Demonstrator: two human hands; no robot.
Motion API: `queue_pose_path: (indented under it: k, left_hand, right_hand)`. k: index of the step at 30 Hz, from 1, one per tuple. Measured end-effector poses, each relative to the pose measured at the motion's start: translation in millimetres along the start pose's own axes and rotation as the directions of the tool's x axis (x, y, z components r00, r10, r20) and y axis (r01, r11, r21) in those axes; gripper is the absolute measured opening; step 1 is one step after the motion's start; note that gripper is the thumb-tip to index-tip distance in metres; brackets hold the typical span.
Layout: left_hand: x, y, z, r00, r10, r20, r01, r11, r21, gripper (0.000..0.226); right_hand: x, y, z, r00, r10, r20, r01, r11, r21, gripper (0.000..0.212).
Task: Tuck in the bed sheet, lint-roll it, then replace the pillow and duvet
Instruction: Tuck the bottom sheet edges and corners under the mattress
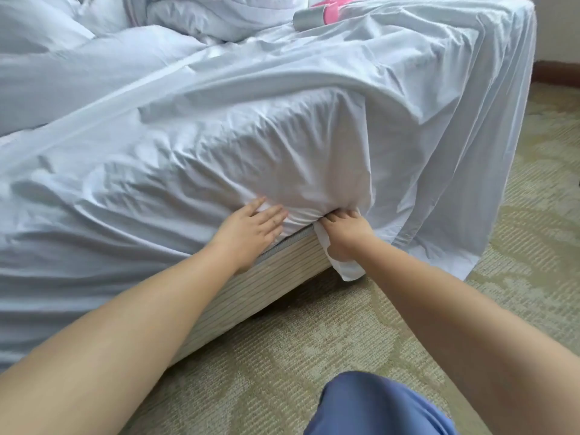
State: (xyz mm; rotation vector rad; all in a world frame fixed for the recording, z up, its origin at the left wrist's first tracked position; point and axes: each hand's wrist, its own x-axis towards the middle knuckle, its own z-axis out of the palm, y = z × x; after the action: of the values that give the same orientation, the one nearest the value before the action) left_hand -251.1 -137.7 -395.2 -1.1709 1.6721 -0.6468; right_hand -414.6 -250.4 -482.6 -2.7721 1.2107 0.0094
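White cotton-looking bed sheet (282, 127) is covering a mattress and hanging loose over its far corner, where it is draping down toward the carpet (518, 246). Near the middle of the view, at the lower edge of the mattress, two bare hands are working the sheet. The left hand (251, 233) is lying flat with its fingers straight, pressing against the bunched fabric on the side of the mattress. The right hand (343, 229) is sitting just beside it, its fingers curling into a gathered fold of the sheet and pushing it in where the mattress is meeting the striped bed base (266, 284). A small flap of the sheet is hanging down below the right wrist, in front of the base.

Up on the bed, near its far edge, a lint roller (314, 14) with a grey roll and a pink handle is lying on the sheet. Beside it, toward the far left, a crumpled white duvet (204, 17) is lying in a heap; whether a pillow is lying among those folds cannot be told.

At the bottom of the view, a knee in blue fabric (376, 406) is showing above the patterned green-beige carpet.
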Motion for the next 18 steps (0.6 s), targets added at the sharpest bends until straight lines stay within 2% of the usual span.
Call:
queue_pose_path:
  k: [5,18]
  left_hand:
    - [-19.9,-1.4,1.8,1.0,-0.005,-0.009,0.004,0.998,-0.063,0.065]
    - [3.7,18.3,9.7,0.987,-0.016,-0.161,0.002,0.997,-0.083,0.07]
  right_hand:
    - [-28.8,-11.9,-11.6,0.994,0.038,0.1,-0.049,0.992,0.118,0.077]
    - [-40.0,-45.2,-9.6,0.975,0.137,0.176,-0.156,0.983,0.093,0.072]
